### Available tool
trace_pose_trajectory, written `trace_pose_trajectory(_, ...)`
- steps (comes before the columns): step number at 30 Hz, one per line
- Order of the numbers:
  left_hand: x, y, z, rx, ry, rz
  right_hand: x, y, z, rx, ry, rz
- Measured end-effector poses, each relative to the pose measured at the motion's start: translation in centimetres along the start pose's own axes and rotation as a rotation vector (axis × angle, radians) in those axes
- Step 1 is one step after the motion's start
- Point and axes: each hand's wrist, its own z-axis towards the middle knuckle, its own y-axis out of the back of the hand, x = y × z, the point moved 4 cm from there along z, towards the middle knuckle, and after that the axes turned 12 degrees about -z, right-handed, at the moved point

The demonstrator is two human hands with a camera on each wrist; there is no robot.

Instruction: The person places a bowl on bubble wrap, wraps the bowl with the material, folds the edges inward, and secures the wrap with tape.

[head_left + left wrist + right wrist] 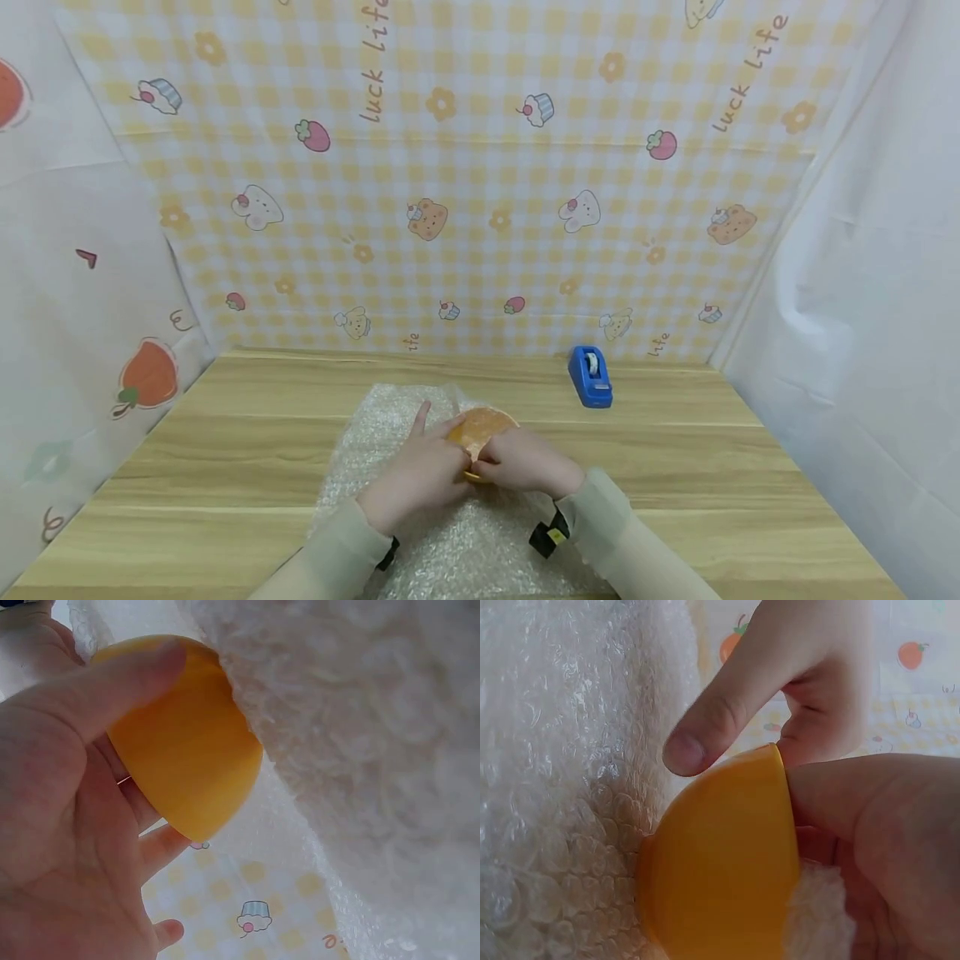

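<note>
A yellow-orange bowl [486, 423] stands on a sheet of bubble wrap [375, 433], its patterned inside facing up. My left hand [427, 462] grips the bowl from the left. In the left wrist view, its thumb lies along the smooth outer wall [195, 750], with fingers behind. My right hand [528, 460] reaches over the near right rim with curled fingers partly inside the bowl. In the right wrist view, a bit of bubble wrap [821, 915] folds at the rim beside my right hand [885, 817]. Its fingertips are hidden.
A blue tape dispenser [590, 379] stands at the back right of the wooden table [675, 467]. Behind the table hangs a yellow checked cloth [480, 250], with white cloths at both sides. The bubble wrap runs under both forearms to the front.
</note>
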Motion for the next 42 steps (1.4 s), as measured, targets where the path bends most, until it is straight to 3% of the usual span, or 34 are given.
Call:
trace_pose_trajectory(7,-0.1,0.2,-0.1,-0.003,0.003,0.080,0.3,0.6,-0.3,-0.001,0.019,0.093)
trace_pose_trajectory(12,-0.3,0.3,-0.2,0.032,0.029,0.065,0.0,1.9,-0.9,0.003,0.060,0.173)
trace_pose_trajectory(17,-0.4,0.4,0.1,0.053,0.055,0.033,-1.2,3.8,-2.5,-0.058,0.079,0.149)
trace_pose_trajectory(24,0.0,0.2,0.5,0.088,0.057,-0.007,-3.9,5.0,-5.1,-0.169,0.130,0.039)
trace_pose_trajectory(33,0.4,0.1,0.6,0.129,0.074,-0.049,-6.5,1.9,-8.6,-0.217,0.140,-0.196)
trace_pose_trajectory(42,0.5,0.1,0.8,0.132,0.076,-0.058,-6.4,0.0,-10.6,-0.384,0.346,-0.393)
